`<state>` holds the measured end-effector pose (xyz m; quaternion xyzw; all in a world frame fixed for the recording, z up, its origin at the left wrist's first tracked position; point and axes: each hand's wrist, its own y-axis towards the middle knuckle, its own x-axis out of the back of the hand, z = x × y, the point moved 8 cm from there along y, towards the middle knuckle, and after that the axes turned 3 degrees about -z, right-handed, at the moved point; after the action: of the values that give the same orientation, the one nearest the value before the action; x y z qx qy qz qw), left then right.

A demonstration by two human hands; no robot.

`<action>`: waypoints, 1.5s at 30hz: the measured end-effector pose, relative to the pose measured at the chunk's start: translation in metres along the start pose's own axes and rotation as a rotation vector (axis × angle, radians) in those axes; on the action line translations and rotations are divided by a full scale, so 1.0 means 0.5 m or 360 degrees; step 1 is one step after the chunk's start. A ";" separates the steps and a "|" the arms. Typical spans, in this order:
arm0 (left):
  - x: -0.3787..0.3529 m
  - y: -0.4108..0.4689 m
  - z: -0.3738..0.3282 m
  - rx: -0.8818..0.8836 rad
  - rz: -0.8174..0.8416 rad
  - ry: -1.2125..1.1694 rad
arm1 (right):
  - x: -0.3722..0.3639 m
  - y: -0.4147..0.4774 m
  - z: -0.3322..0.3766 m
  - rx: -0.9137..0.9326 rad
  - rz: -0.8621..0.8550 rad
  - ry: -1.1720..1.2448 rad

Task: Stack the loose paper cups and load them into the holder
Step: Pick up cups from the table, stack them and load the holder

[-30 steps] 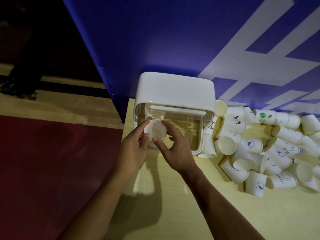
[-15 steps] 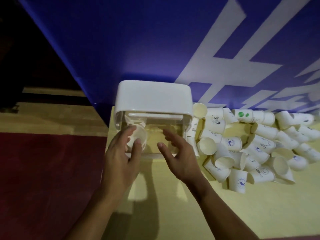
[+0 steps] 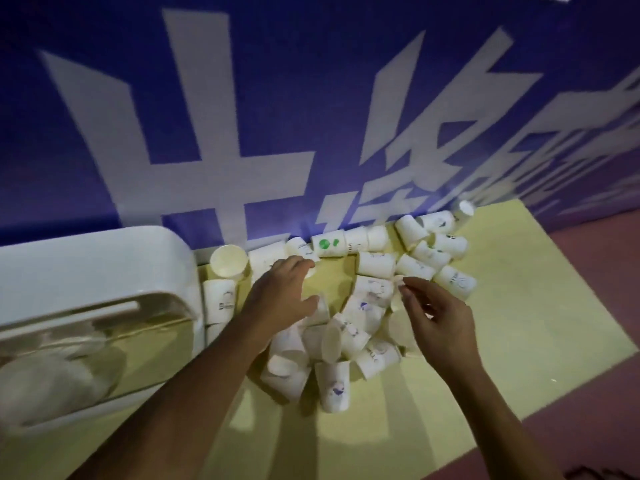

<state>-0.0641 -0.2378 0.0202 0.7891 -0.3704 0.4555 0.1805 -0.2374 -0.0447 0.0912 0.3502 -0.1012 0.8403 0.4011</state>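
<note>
Purple wall [image 3: 311,98] with big white lettering backed the scene, and at its foot lay the loose paper cups [image 3: 374,296], a jumbled heap on sides and ends, spread to the right of the holder [image 3: 97,265], the nearest ones just beside its right wall. None looked nested, as far as the blur allowed. Behind the holder's clear front sat pale blurred shapes, probably cups already loaded; how many I could not tell. The left hand [image 3: 280,292] reached over the part of the heap nearest the holder, its grip wide, thumb and fingers spread, closed on nothing. The right hand [image 3: 440,317] hovered farther right of the holder, over the heap's middle, its grip loose and holding nothing, forefinger stretched toward a cup. An open-mouthed cup [image 3: 228,263] sat just beside the holder's back right corner. All of it rested on a pale yellow worktop [image 3: 502,306], with red floor [image 3: 588,393] beyond, well right of the holder

By my judgement the step in hand was gathering singles from the heap to nest them. The next move called for each hand to close on one cup, turn both the same way up and slide one into the other
</note>
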 end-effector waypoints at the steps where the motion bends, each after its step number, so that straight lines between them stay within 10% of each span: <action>1: -0.026 0.032 -0.019 -0.0009 0.0043 0.0040 | 0.020 0.017 -0.028 -0.0030 -0.0018 -0.0002; 21: -0.344 0.377 -0.236 -0.0434 0.0425 0.0728 | 0.081 0.337 -0.389 -0.0321 0.0220 -0.0149; 33: -0.113 0.175 -0.107 0.0533 -0.0379 -0.0742 | -0.251 0.449 -0.312 -0.0245 0.0842 -0.0354; 45: -0.045 0.050 -0.026 0.0663 -0.0489 -0.1166 | -0.159 0.416 -0.269 -0.0204 0.0505 0.0101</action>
<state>-0.0974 -0.2367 0.0064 0.9638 -0.1887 0.1789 -0.0598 -0.4263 -0.1686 -0.0377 0.2768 -0.1961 0.8956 0.2879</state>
